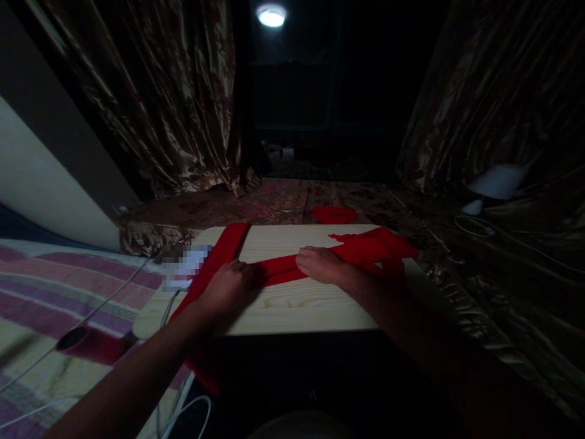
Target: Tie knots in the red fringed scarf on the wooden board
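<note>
A strip of red fabric stretches across a small pale wooden table between my two hands. My left hand has its fingers closed on the strip's left end, where it meets another red band running along the table's left side and over the front edge. My right hand grips the strip nearer the table's middle, fingers curled over it. Beyond my right hand, a bunched piece of red fabric with a ragged edge lies at the table's right side; whether it joins the strip is unclear.
On the striped bed at left lies a red roll-like object. White cables cross there. A red round piece rests behind the table on a patterned cover. A white lamp stands right, beside curtains.
</note>
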Demonstrator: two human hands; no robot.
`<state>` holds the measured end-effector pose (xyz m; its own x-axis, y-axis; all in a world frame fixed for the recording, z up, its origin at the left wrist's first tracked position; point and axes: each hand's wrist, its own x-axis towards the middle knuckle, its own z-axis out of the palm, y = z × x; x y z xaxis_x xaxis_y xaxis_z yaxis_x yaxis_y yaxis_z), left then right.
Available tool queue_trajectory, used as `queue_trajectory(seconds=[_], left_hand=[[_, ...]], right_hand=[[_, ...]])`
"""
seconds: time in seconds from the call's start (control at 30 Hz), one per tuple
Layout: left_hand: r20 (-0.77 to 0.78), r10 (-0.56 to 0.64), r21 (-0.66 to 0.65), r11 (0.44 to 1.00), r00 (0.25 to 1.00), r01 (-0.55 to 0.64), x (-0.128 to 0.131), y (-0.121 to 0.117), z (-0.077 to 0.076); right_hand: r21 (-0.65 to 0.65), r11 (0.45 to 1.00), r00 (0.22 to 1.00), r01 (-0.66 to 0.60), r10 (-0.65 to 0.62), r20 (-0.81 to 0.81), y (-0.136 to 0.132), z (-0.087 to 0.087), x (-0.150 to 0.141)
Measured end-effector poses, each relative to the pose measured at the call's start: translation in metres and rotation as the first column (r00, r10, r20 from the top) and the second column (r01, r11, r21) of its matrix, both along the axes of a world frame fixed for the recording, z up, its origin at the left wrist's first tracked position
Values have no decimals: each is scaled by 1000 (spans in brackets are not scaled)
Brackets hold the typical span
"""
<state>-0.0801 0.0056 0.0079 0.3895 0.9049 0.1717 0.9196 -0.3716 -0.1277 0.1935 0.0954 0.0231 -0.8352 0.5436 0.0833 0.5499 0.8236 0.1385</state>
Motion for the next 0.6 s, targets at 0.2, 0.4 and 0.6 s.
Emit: queue_trajectory(seconds=[0.2, 0.4, 0.6], left_hand=[[57, -3, -27, 1000, 998, 5, 5, -7, -5], [43, 127, -195, 974, 991, -116, 2, -5, 3], [87, 151, -246, 961, 985, -126, 1, 2, 7]], right_hand=[[-47, 995, 988, -83, 88, 124, -3, -8, -1], [-174, 985, 997, 3, 10, 74, 3, 0, -5], [-230, 971, 995, 69, -50, 88, 9, 3, -11]])
